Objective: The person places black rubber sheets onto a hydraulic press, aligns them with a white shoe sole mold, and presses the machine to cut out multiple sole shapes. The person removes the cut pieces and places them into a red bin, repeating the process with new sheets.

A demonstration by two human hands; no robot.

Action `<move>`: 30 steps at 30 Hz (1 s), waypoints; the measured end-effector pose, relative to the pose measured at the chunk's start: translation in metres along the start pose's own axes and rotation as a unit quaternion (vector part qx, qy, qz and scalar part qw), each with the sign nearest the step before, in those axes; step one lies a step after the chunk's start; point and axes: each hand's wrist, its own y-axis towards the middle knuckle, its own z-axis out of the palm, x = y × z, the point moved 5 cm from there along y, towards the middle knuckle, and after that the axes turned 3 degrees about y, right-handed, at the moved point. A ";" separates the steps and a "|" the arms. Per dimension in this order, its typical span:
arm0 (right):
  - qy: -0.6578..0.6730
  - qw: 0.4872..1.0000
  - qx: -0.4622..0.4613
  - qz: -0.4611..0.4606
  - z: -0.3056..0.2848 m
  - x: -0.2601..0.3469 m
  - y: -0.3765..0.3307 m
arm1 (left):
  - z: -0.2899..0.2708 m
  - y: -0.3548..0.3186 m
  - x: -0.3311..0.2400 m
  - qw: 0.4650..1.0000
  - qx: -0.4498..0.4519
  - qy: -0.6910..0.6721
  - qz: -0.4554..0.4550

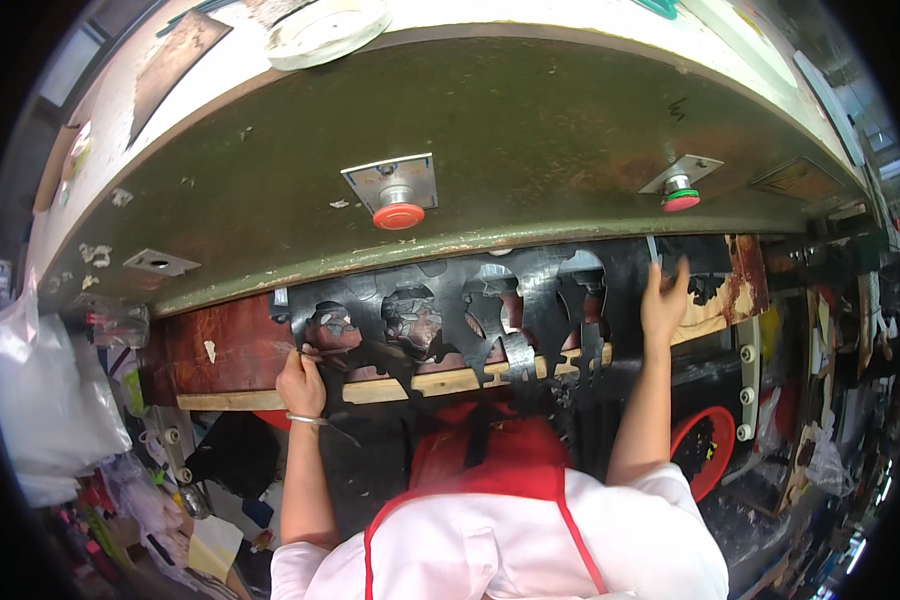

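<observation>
A long black sheet (539,285) with several large cut-out holes lies across a reddish-brown board (220,345) beneath a green machine beam. At the sheet's left end, my left hand (300,385) is closed with its fingertips at the edge, pinching it. Through the holes, scraps and the board's surface show. My right hand (662,300) reaches over the sheet's right end, thumb and fingers apart. A narrow pale strip (652,248) stands by one of its fingertips; whether they touch is hard to tell. Ragged black offcuts (707,288) lie beside that hand.
The green beam (530,130) spans the workspace, carrying a red push button (399,214) and a green-and-red one (681,198). A red tub (705,450) with black scraps stands below at right. Clear plastic bags (50,410) hang at left. A round white dish (327,33) rests on top.
</observation>
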 end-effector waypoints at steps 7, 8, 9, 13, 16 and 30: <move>0.030 0.994 0.060 -0.088 -0.011 -0.074 -0.028 | 0.003 -0.020 0.008 0.999 -0.035 -0.004 -0.010; 0.012 0.994 0.057 -0.092 -0.019 -0.075 -0.033 | 0.002 -0.026 0.010 0.999 -0.036 -0.004 -0.014; 0.019 0.991 0.052 -0.124 -0.029 -0.073 -0.043 | 0.000 -0.035 0.012 0.999 -0.038 -0.004 -0.017; 0.053 0.997 0.026 0.046 -0.058 -0.076 -0.069 | -0.014 -0.078 0.015 0.997 -0.029 -0.071 -0.027; 0.021 0.991 -0.039 -0.124 -0.048 -0.019 -0.081 | -0.025 -0.107 0.015 0.998 -0.014 -0.054 -0.017; 0.197 0.913 0.320 -0.158 -0.003 0.056 -0.207 | -0.055 -0.246 0.030 0.963 0.083 -0.181 -0.179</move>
